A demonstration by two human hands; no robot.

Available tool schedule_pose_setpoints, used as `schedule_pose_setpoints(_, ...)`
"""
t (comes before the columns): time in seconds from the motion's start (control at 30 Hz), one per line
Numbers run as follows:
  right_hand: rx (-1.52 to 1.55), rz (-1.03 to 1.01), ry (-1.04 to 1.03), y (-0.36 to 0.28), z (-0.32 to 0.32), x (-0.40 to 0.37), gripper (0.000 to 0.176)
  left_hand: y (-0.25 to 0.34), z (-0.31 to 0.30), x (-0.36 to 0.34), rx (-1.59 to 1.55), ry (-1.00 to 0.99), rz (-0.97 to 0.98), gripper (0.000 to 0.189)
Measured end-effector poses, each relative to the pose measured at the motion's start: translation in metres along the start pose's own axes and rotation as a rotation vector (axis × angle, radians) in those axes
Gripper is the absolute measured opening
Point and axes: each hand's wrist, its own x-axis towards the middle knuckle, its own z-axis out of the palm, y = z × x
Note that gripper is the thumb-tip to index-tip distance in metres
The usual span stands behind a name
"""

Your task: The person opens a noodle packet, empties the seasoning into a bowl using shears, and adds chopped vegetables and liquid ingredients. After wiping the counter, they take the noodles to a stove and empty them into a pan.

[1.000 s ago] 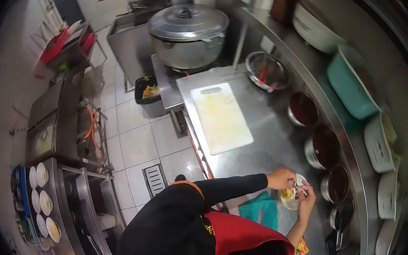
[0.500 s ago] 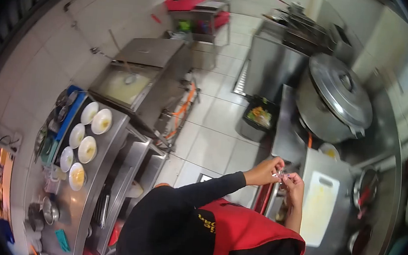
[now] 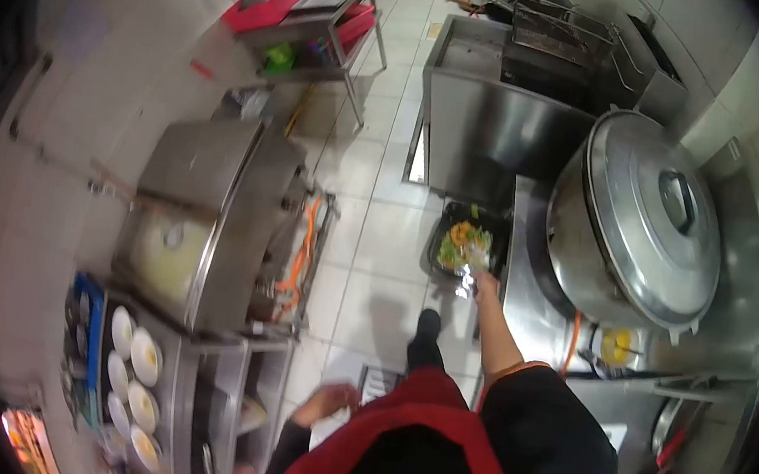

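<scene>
My right hand (image 3: 486,288) is stretched out beside the black waste bin (image 3: 434,253), fingers closed on a piece of clear, shiny plastic (image 3: 466,282) that hangs at the bin's near edge. Food scraps (image 3: 465,243), orange and green, lie inside the bin. Lower left, near the red apron (image 3: 399,417), my left hand (image 3: 332,401) is blurred, and no object shows in it.
A large lidded pot (image 3: 642,217) stands on the right counter, with a bowl of yellow liquid (image 3: 616,345) nearby. On the left are a steel vat (image 3: 163,257) of pale liquid and several white bowls (image 3: 147,356). A red-trayed table (image 3: 269,2) stands farther back.
My hands have moved apart. The right one has gone forward to the bin with the plastic; the left one has dropped back to the lower left. The view has shifted forward.
</scene>
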Motion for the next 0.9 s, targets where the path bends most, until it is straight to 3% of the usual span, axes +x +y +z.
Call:
schedule_pose_setpoints(0.07,-0.323,0.083,0.254,0.004,0.013,0.048,0.011,0.055,-0.003,0.009,0.147,0.004,-0.111,0.026)
schedule_pose_setpoints(0.1,-0.401,0.089,0.287,-0.038,0.021,0.020,0.010,0.073,-0.005,0.020,0.210,0.022,-0.148,0.026)
schedule_pose_setpoints(0.13,-0.282,0.155,0.412,0.015,0.020,0.090,0.012,0.087,-0.010,0.034,0.237,0.051,-0.177,0.026)
schedule_pose_setpoints(0.23,-0.349,0.449,0.387,-0.035,0.037,0.104,0.020,0.119,-0.027,0.073,0.283,0.120,-0.259,0.026)
schedule_pose_setpoints(0.33,-0.754,0.350,0.629,-0.004,0.038,0.160,0.029,0.138,-0.048,0.102,0.306,0.133,-0.320,0.027)
schedule_pose_setpoints(0.43,-0.561,0.231,0.522,-0.030,0.057,0.145,0.029,0.148,-0.065,0.129,0.340,0.122,-0.356,0.027)
schedule_pose_setpoints(0.53,-0.716,0.354,0.547,-0.024,0.070,0.170,0.043,0.153,-0.076,0.144,0.366,0.097,-0.369,0.028)
schedule_pose_setpoints(0.63,-0.906,0.085,0.548,-0.028,0.081,0.163,0.049,0.160,-0.082,0.151,0.399,0.061,-0.350,0.029)
schedule_pose_setpoints(0.67,-0.841,0.336,0.364,-0.036,0.082,0.168,0.048,0.162,-0.083,0.151,0.412,0.051,-0.336,0.029)
schedule_pose_setpoints(0.77,-1.177,-0.333,0.165,-0.025,0.086,0.156,0.043,0.170,-0.086,0.149,0.463,0.025,-0.286,0.030)
schedule_pose_setpoints(0.9,-0.929,-0.113,0.126,-0.055,0.093,0.117,0.036,0.174,-0.089,0.142,0.561,-0.036,-0.183,0.031)
